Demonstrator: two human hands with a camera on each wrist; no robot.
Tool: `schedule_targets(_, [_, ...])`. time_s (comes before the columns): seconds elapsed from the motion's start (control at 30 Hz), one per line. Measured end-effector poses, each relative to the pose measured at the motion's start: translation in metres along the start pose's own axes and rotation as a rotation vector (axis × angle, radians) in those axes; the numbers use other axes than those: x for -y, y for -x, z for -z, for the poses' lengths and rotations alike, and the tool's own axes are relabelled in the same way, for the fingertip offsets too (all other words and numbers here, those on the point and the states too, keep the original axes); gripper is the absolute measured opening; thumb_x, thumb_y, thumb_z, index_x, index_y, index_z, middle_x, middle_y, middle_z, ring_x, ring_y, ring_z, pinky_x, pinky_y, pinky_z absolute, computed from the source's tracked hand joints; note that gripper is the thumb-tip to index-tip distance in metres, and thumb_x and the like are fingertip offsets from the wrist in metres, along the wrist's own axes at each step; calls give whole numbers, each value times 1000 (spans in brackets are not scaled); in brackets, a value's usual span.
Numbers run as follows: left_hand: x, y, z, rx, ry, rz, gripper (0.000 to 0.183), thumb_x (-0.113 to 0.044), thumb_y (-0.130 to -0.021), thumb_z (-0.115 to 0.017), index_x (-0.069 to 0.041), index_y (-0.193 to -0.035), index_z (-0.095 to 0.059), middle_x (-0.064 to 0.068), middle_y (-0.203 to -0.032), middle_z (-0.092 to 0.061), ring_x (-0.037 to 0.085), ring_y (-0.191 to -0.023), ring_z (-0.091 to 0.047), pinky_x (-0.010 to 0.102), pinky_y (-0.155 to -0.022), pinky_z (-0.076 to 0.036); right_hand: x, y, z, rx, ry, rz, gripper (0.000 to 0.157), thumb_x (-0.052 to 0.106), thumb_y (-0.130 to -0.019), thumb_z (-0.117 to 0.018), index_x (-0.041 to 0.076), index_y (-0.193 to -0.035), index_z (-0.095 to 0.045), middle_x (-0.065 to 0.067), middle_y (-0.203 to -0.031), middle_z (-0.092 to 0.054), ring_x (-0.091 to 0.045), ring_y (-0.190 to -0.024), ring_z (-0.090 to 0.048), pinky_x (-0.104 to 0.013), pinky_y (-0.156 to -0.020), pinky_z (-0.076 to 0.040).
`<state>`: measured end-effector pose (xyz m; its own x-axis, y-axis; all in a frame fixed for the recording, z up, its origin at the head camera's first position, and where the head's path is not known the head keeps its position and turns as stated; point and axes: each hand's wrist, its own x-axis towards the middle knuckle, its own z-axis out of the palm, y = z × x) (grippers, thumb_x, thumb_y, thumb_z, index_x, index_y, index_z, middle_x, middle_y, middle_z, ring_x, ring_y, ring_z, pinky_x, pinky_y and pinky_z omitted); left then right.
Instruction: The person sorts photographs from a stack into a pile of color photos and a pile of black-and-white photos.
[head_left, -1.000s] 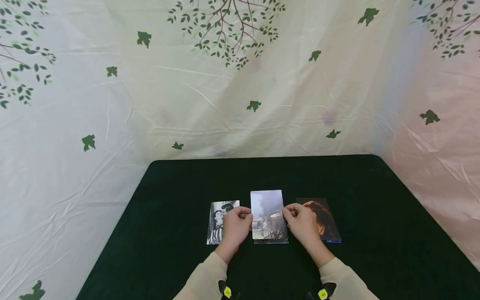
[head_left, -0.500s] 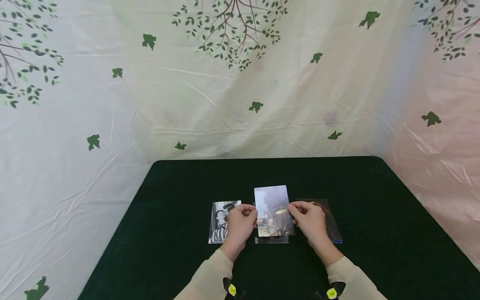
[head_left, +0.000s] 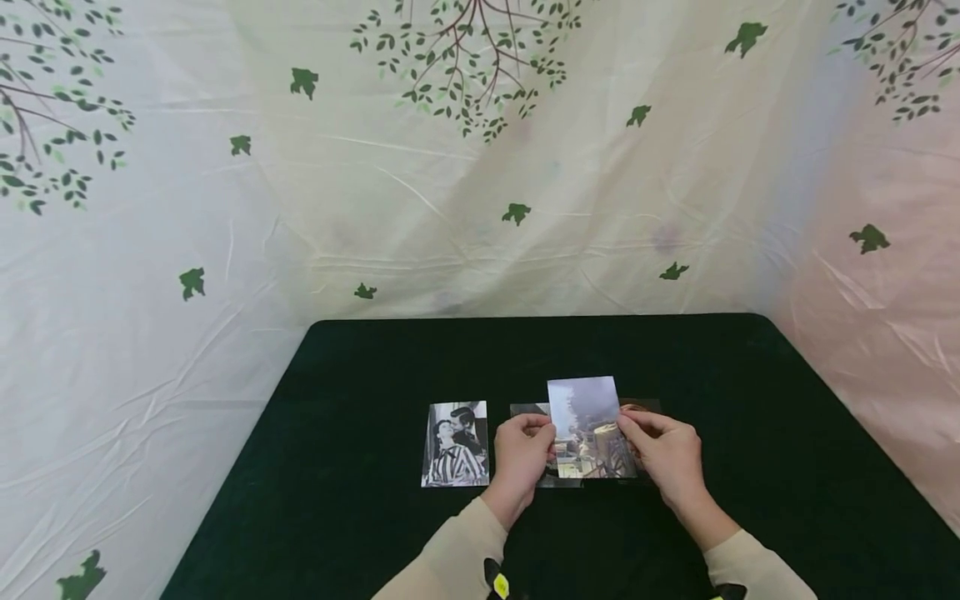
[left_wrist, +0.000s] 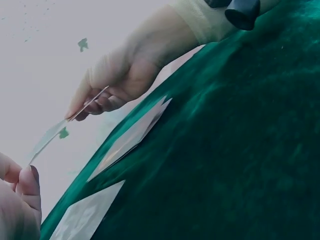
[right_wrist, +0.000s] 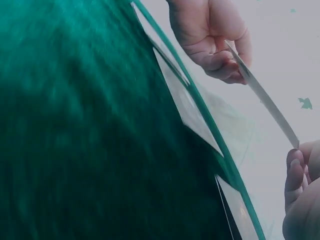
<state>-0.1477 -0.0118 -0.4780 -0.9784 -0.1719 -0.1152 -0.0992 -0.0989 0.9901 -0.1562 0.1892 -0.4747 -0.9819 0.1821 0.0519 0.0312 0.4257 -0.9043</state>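
Both hands hold a photo card [head_left: 585,417] with a pale violet sky above the table, pinching it by its two side edges. My left hand [head_left: 519,454] has the left edge between thumb and fingers; my right hand [head_left: 673,458] has the right edge. Seen edge-on in the right wrist view, the card [right_wrist: 267,102] is lifted well off the cloth. Behind and below it lies a middle photo [head_left: 528,409], mostly covered. A dark photo [head_left: 647,405] to the right is largely hidden by the card and my right hand. To the left lies a black-and-white photo [head_left: 457,454] of two people.
A dark green cloth-covered table [head_left: 375,367] spreads under everything. Behind it hangs a pale backdrop [head_left: 450,217] printed with branches and green birds. The photos lie in a row across the table's middle.
Both hands have lifted the violet-sky card off the middle photo and carried it right, towards the dark photo. The black-and-white photo is now fully uncovered.
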Motion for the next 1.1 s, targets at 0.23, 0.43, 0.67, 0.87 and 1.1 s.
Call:
schedule_targets(0.23, [1, 6, -25, -12, 7, 10, 5, -5, -86, -66, -5, -90, -68, 5, -76, -62, 13, -56, -59, 30, -56, -54, -10, -4, 21, -29, 84, 52, 40, 45, -88, -65, 11, -108, -73, -8, -98, -69, -18, -77, -60, -26, -57, -50])
schedule_targets(0.43, [1, 8, -45, -30, -15, 30, 4, -6, -86, -67, -5, -90, -69, 2, -73, -62, 12, -54, -59, 28, -54, -53, -17, -8, 35, -76, 135, 60, 41, 46, -87, -66, 11, -107, -74, -8, -106, -71, -10, -82, -59, -20, -60, -49])
schedule_targets(0.67, [1, 7, -62, -36, -42, 14, 4, -4, -87, -67, -7, -85, -68, 1, -70, -60, 13, -53, -59, 28, -54, -53, -24, -12, 46, -70, 157, 44, 42, 46, -88, -65, 9, -108, -73, -9, -108, -70, -6, -81, -59, -20, -59, -49])
schedule_targets(0.87, [1, 3, -68, -10, -154, -19, 7, -7, -88, -67, -12, -82, -68, -2, -69, -59, 13, -53, -59, 27, -53, -52, -32, -17, 54, -55, 168, 46, 45, 46, -90, -63, 8, -111, -72, -11, -107, -69, -7, -75, -59, -23, -55, -48])
schedule_targets(1.1, [6, -4, -76, 5, -333, -71, 9, -9, -85, -68, -13, -77, -68, -8, -67, -59, 6, -58, -56, 26, -57, -48, -40, -22, 62, 4, 177, -7, 50, 49, -90, -61, 8, -115, -70, -11, -108, -68, -10, -74, -60, -27, -53, -48])
